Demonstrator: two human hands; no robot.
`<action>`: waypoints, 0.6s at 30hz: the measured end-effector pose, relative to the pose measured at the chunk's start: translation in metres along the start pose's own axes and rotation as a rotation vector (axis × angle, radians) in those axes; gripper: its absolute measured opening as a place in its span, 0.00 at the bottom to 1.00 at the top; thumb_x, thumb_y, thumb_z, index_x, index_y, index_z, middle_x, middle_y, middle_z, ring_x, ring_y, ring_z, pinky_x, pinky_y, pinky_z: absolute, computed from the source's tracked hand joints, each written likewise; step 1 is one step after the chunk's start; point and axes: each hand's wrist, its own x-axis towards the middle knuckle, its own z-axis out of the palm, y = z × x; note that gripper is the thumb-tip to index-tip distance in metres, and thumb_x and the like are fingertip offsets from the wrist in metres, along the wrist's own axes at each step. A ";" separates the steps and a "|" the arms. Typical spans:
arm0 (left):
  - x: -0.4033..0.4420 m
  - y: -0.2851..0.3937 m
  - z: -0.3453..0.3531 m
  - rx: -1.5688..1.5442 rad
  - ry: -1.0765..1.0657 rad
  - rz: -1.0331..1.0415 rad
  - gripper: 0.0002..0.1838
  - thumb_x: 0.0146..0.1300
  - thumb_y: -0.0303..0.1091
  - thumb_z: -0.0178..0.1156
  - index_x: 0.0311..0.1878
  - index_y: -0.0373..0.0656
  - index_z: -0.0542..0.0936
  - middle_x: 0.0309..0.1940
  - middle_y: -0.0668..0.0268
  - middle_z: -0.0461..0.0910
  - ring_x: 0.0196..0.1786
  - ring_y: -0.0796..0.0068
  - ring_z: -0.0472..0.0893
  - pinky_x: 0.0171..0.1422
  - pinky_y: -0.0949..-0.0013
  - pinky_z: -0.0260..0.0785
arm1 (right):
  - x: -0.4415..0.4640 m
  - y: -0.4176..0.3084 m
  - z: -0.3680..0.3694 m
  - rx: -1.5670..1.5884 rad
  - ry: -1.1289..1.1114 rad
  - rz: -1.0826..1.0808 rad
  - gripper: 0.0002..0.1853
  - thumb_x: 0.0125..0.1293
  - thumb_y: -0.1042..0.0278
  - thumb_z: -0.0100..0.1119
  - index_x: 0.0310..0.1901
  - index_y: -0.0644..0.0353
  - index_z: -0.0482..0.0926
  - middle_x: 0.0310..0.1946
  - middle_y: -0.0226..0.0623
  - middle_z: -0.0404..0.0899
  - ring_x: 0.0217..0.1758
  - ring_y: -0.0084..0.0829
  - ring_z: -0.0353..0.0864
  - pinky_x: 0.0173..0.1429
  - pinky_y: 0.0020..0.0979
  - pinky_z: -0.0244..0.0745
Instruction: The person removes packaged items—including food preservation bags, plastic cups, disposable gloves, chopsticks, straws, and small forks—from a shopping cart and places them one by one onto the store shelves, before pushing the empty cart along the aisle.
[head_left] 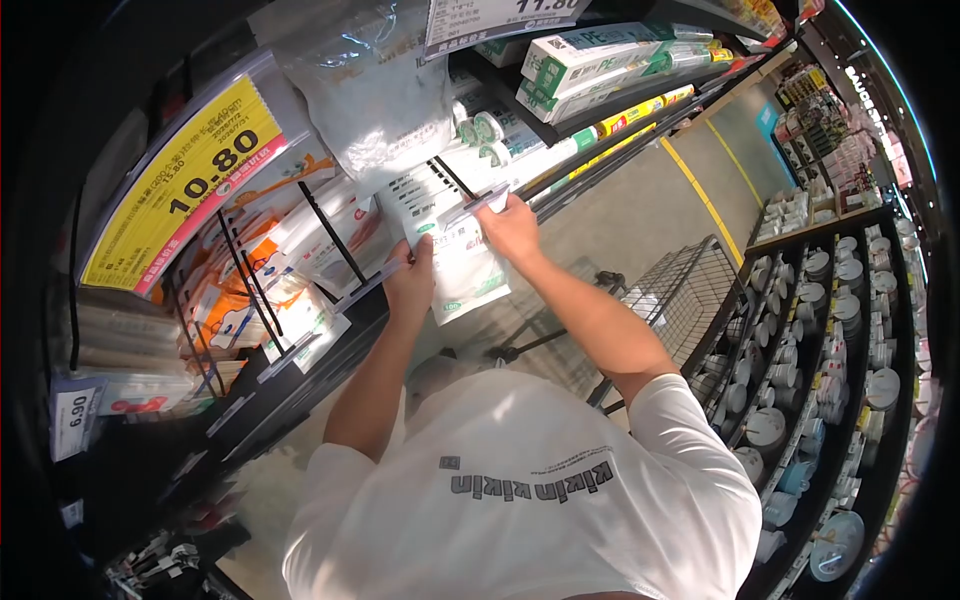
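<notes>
A white plastic packet [468, 275] with green and red print hangs down at the front of the rack, between my two hands. My left hand [410, 278] is closed at its left edge, with fingertips pressed on the packet. At the upper right edge my right hand [510, 230] is closed on it, beside a clear tag holder [475, 207] on a hook end. More white packets [410, 195] hang just behind on the same hook. A large clear bag [385, 100] is above them.
Orange and white packs [235, 300] hang on black hooks to the left, under a yellow price sign [185, 180]. Boxed rolls [590, 60] lie on the upper right shelf. A wire shopping cart [680, 300] stands behind my right arm, near crockery shelves [825, 390].
</notes>
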 end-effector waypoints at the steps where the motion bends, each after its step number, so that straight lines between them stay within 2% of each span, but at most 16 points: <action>1: 0.001 -0.002 -0.001 0.009 -0.014 0.000 0.18 0.70 0.46 0.60 0.39 0.38 0.80 0.17 0.73 0.73 0.16 0.85 0.69 0.21 0.74 0.60 | 0.001 0.004 0.001 -0.002 0.001 -0.002 0.33 0.53 0.38 0.67 0.46 0.63 0.83 0.41 0.46 0.86 0.47 0.40 0.86 0.53 0.35 0.77; 5: 0.001 -0.007 0.001 -0.006 -0.008 0.050 0.18 0.70 0.47 0.60 0.38 0.38 0.80 0.16 0.73 0.73 0.16 0.85 0.68 0.21 0.74 0.59 | 0.012 0.026 0.011 0.073 0.020 -0.045 0.33 0.52 0.36 0.66 0.46 0.62 0.83 0.41 0.46 0.86 0.47 0.41 0.86 0.53 0.36 0.77; 7: 0.001 -0.010 -0.001 -0.045 -0.068 -0.019 0.18 0.69 0.46 0.62 0.43 0.38 0.82 0.22 0.72 0.77 0.19 0.86 0.70 0.23 0.75 0.62 | 0.009 0.024 0.010 0.067 0.030 -0.035 0.33 0.52 0.37 0.67 0.46 0.62 0.83 0.41 0.45 0.86 0.47 0.41 0.86 0.53 0.36 0.77; 11: 0.004 -0.017 0.001 -0.073 -0.067 -0.038 0.18 0.68 0.45 0.62 0.44 0.37 0.82 0.22 0.71 0.77 0.19 0.85 0.70 0.23 0.74 0.63 | 0.004 0.016 0.006 0.027 0.021 -0.009 0.32 0.53 0.37 0.66 0.47 0.61 0.84 0.41 0.45 0.86 0.48 0.41 0.86 0.54 0.36 0.77; 13: 0.008 -0.019 0.001 0.071 -0.045 -0.013 0.18 0.68 0.46 0.62 0.45 0.37 0.82 0.22 0.71 0.77 0.19 0.84 0.70 0.24 0.74 0.63 | 0.006 0.016 0.007 0.031 0.021 -0.010 0.32 0.53 0.37 0.66 0.47 0.61 0.84 0.42 0.45 0.86 0.48 0.42 0.85 0.54 0.37 0.77; 16: 0.008 -0.020 0.002 0.080 -0.037 0.029 0.19 0.69 0.47 0.61 0.45 0.37 0.82 0.22 0.71 0.77 0.19 0.84 0.70 0.24 0.74 0.64 | 0.004 0.015 0.007 -0.005 0.044 0.004 0.33 0.53 0.36 0.65 0.47 0.61 0.84 0.43 0.46 0.86 0.50 0.44 0.85 0.55 0.38 0.76; 18: 0.009 -0.020 0.001 0.092 -0.038 0.023 0.20 0.69 0.47 0.60 0.46 0.37 0.82 0.22 0.71 0.77 0.19 0.84 0.70 0.24 0.74 0.64 | 0.001 0.005 0.003 -0.060 0.018 0.019 0.37 0.53 0.31 0.61 0.47 0.62 0.84 0.43 0.48 0.85 0.51 0.46 0.84 0.56 0.40 0.76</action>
